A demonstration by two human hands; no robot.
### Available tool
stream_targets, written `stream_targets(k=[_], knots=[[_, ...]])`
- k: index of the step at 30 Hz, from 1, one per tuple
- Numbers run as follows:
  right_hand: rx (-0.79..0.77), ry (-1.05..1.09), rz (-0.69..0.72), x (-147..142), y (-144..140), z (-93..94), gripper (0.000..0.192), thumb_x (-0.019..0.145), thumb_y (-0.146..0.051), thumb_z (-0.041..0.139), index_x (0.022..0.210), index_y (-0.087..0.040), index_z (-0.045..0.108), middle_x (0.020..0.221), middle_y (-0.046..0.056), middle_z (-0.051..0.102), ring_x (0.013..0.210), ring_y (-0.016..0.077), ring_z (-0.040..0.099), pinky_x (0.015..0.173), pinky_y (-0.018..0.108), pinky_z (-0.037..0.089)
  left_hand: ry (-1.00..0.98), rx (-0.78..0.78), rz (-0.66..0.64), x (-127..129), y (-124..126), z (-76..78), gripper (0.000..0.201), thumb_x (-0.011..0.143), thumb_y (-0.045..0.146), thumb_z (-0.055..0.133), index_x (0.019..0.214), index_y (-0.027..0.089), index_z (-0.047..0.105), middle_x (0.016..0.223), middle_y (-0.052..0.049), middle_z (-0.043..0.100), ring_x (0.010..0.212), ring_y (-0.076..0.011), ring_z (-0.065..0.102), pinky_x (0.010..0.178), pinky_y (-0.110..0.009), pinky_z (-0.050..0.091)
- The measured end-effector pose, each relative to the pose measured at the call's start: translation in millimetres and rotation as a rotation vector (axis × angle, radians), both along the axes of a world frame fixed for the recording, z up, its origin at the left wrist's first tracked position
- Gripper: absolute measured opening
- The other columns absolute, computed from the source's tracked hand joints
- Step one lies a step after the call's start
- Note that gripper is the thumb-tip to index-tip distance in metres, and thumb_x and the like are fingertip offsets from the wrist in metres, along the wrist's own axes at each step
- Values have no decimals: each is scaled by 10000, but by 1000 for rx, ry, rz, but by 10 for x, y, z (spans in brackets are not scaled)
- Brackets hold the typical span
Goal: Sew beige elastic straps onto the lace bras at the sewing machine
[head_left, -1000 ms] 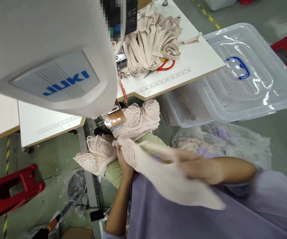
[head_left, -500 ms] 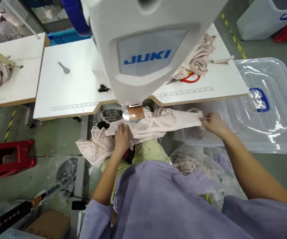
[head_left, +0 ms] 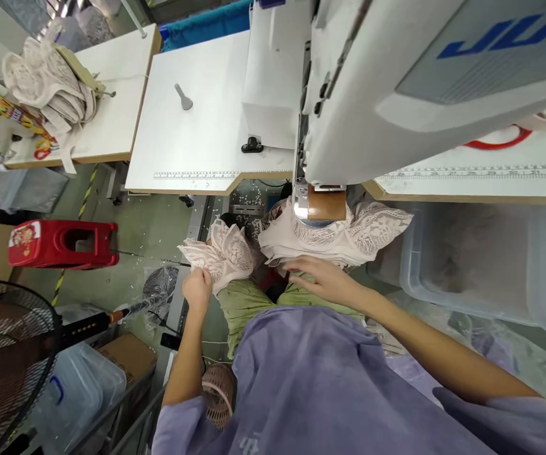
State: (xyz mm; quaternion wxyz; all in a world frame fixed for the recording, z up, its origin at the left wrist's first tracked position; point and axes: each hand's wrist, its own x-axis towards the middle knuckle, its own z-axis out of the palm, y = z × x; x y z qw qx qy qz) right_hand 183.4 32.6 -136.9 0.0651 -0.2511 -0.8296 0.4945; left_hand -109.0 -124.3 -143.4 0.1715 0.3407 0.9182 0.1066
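Beneath the head of the white sewing machine lies a pale pink lace bra, its front edge hanging towards my lap. My right hand is just below that edge, fingers stretched and slightly apart; whether it touches the cloth I cannot tell. To the left, a second lace bra rests by my knee, cups upward. My left hand is closed on its left edge, with the fingertips partly hidden. A shiny metal and brown guard covers the needle area.
A white table with a printed ruler runs behind the machine. Red-handled scissors lie on its right part. A clear plastic bin stands at right. On the left are a red stool, a fan and a neighbouring table with stacked bras.
My view has swung left. My right hand has released the bra's stretched-out end and come in to the middle. My left hand has moved from the machine to the left bra and gripped it.
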Motion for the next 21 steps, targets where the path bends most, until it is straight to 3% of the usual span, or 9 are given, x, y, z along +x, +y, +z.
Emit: stream_targets(k=[3, 4, 6, 8, 11, 14, 17, 19, 21], knots=[[61, 25, 103, -285, -104, -28, 716, 857, -606, 662, 1400, -159, 525, 1425, 197, 559, 1274, 346, 556, 1026, 483, 476, -197, 111, -128, 588, -71, 295, 355, 946, 287, 446, 600, 210, 445, 602, -11, 492, 629, -165, 478, 635, -282, 318], [64, 2, 179, -308, -139, -8, 716, 814, -622, 704, 1325, -135, 583, 1345, 208, 610, 1201, 351, 594, 974, 464, 495, -293, 149, -194, 775, -75, 393, 364, 941, 329, 480, 599, 207, 456, 602, -2, 503, 617, -153, 475, 629, -274, 332], [21, -61, 368, -235, -182, 110, 479, 859, -600, 662, 1007, -145, 698, 989, 134, 717, 875, 272, 662, 773, 371, 508, -468, 229, -289, 1051, -5, 535, 382, 929, 421, 544, 617, 204, 501, 620, 10, 536, 627, -142, 501, 641, -261, 377], [-53, -102, 478, -33, -154, 347, 442, 971, -529, 527, 737, -173, 645, 667, 27, 621, 596, 164, 545, 616, 292, 416, -600, 347, -297, 1179, 191, 573, 318, 933, 446, 556, 731, 202, 591, 748, -15, 620, 741, -157, 565, 718, -268, 432], [-136, -156, 370, 369, 17, 871, 492, 1017, -490, 456, 649, -178, 548, 549, -34, 457, 498, 111, 392, 549, 266, 319, -930, 455, -195, 1283, 652, 488, 276, 808, 441, 736, 921, 195, 681, 927, -52, 691, 929, -207, 618, 825, -301, 481], [-277, -180, 230, 741, 222, 1389, 449, 1018, -504, 451, 768, -168, 613, 670, -13, 559, 604, 128, 503, 603, 255, 378, -1202, 426, -232, 1524, 1096, 424, 368, 717, 503, 797, 834, 169, 695, 792, -40, 689, 814, -209, 644, 775, -313, 513], [-414, -102, 364, 1033, 472, 1629, 439, 995, -537, 479, 939, -154, 687, 824, 26, 674, 736, 157, 594, 668, 249, 436, -1269, 420, -302, 1715, 1370, 442, 408, 820, 582, 634, 875, 180, 671, 825, -35, 680, 800, -175, 638, 798, -297, 507], [-213, -173, 306, 1190, 730, 1580, 414, 961, -536, 538, 960, -155, 700, 840, 45, 698, 737, 172, 601, 658, 260, 423, -1264, 414, -316, 1723, 1473, 459, 374, 844, 556, 604, 938, 198, 657, 891, -26, 675, 845, -161, 623, 831, -277, 487], [160, -337, -52, 1305, 1098, 1413, 368, 930, -511, 590, 979, -163, 697, 897, 78, 714, 778, 206, 612, 668, 285, 398, -1221, 377, -338, 1687, 1508, 468, 338, 842, 526, 637, 874, 190, 645, 847, -18, 650, 820, -160, 590, 800, -265, 468]])
